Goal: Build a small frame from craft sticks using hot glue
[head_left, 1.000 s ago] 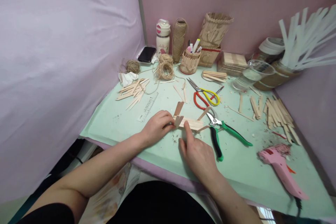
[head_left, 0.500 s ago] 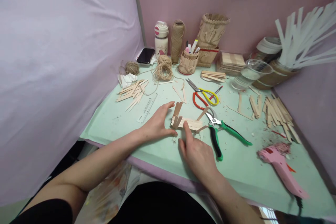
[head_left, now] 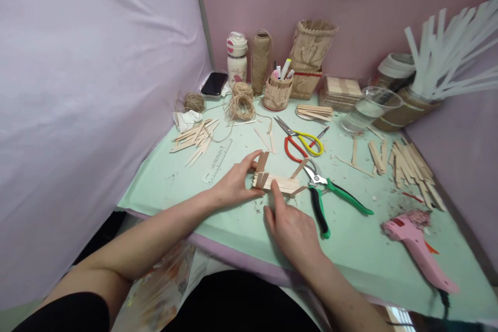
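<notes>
Popsicle-stick frame (head_left: 278, 182) near the mint table's front edge (head_left: 218, 241), upright end sticks pinched in left hand (head_left: 233, 187), right hand (head_left: 293, 231) unclenched with forefinger pressing the flat slats: apparently setting a joint, needing steady pressure next, green pruning shears (head_left: 330, 197) just beside, open room leftward.
</notes>
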`<state>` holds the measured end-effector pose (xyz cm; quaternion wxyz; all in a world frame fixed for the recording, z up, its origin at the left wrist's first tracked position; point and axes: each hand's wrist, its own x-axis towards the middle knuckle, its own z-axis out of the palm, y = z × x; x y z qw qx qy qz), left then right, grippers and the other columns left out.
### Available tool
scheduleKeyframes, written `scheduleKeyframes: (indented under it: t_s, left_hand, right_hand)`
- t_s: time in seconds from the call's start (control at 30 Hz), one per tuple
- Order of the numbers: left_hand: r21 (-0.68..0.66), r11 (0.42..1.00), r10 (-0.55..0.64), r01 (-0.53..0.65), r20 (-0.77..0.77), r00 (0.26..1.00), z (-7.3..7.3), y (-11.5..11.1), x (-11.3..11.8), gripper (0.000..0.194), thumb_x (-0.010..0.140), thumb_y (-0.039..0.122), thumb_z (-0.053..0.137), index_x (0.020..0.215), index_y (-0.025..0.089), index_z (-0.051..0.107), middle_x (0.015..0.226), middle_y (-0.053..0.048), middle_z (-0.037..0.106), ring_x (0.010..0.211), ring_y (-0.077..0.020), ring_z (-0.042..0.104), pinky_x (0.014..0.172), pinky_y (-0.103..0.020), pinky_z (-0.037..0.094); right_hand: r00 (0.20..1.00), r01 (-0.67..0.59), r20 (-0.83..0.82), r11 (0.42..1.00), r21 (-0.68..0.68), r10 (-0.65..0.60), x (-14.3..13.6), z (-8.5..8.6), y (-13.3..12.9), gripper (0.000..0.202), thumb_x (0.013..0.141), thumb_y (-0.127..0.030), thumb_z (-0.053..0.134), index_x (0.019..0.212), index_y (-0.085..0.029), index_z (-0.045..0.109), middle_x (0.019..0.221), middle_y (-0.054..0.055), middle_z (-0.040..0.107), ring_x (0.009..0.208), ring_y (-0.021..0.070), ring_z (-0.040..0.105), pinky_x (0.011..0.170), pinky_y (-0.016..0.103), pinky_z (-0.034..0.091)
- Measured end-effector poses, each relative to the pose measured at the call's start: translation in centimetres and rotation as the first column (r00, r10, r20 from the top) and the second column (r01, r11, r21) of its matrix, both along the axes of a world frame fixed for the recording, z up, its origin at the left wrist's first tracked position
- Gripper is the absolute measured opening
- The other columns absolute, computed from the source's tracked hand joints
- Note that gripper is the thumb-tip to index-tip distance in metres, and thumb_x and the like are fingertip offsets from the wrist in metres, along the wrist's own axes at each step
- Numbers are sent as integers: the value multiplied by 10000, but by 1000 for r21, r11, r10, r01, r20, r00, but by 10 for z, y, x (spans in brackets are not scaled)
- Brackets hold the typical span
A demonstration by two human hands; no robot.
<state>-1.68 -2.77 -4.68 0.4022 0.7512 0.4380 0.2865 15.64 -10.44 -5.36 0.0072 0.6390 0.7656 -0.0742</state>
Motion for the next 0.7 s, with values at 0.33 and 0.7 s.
scheduleKeyframes:
  t_s: [0.33,0.7]
  left_hand:
    - [-2,1000,1,-1,48,999,-3,0,-1,963,702,223,778,1498,231,238,1169,-84,642,1101,-233,624,992,-379,452]
    - [-27,999,35,-35,14,999,-3,0,-1,973,693,233,800,1496,242,250,1163,-74,669,1103,-234,631,999,-379,445]
  right_hand:
    - [1000,2,-2,1000,13,-2,1,1,-1,566,974,-319,456,1496,-124,355,672,38,718,608,214,706,493,275,334]
    - [1000,10,2,1000,-12,-10,0,2,-1,571,979,-319,446,1507,-131,336,690,51,725,631,219,710,512,270,362]
